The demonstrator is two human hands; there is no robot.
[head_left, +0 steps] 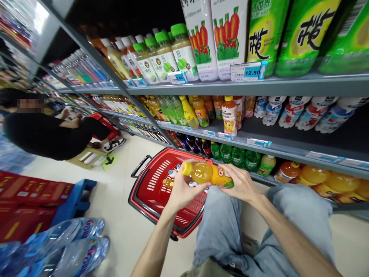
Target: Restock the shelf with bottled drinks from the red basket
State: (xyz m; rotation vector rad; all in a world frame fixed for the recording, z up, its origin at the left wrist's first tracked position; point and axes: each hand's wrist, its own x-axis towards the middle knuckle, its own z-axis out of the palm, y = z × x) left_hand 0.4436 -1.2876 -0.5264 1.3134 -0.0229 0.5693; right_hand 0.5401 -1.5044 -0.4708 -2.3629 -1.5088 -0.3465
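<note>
An orange juice bottle point(203, 173) with a yellow cap lies sideways between my two hands, above the right part of a red basket point(155, 196). My left hand point(183, 188) is wrapped round its cap end. At the labelled bottom end, my right hand point(238, 181) grips it with bent fingers. Several small bottles lie inside the basket, partly hidden by my left hand. A Tropicana bottle point(230, 115) stands upright at the front edge of the middle shelf.
Drink shelves point(201, 89) run along the right and ahead. To the left, a person in black point(49, 132) sits on a low stool point(86, 157). Water bottles point(77, 250) and red boxes point(31, 200) on a blue pallet point(73, 200) are at lower left.
</note>
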